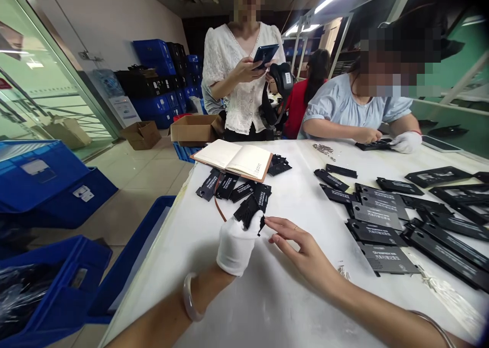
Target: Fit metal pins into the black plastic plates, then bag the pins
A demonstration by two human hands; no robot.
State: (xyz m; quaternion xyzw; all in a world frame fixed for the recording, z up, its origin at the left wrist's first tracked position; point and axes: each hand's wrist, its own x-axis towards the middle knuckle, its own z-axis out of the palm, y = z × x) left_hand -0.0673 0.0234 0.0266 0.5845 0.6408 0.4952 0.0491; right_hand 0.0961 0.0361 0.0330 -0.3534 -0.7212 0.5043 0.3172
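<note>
My left hand point(236, 248), in a white glove, is closed on a small black plastic part point(246, 209) above the white table. With its fingers stretched out, my bare right hand point(298, 240) reaches to the part's right edge; whether the fingertips touch it, I cannot tell. Just beyond lie several flat black plastic covers point(226, 186) with white print, some partly under an open notebook point(234, 158). Another small pile of black parts point(280, 165) sits at the notebook's right corner.
More printed covers point(376, 215) and black frames point(437, 176) spread over the table's right side. Small metal pieces point(344, 271) lie near my right forearm. Blue bins point(57, 282) stand left of the table. A person holds a phone point(265, 55) opposite; a co-worker's gloved hand point(407, 142) works at far right.
</note>
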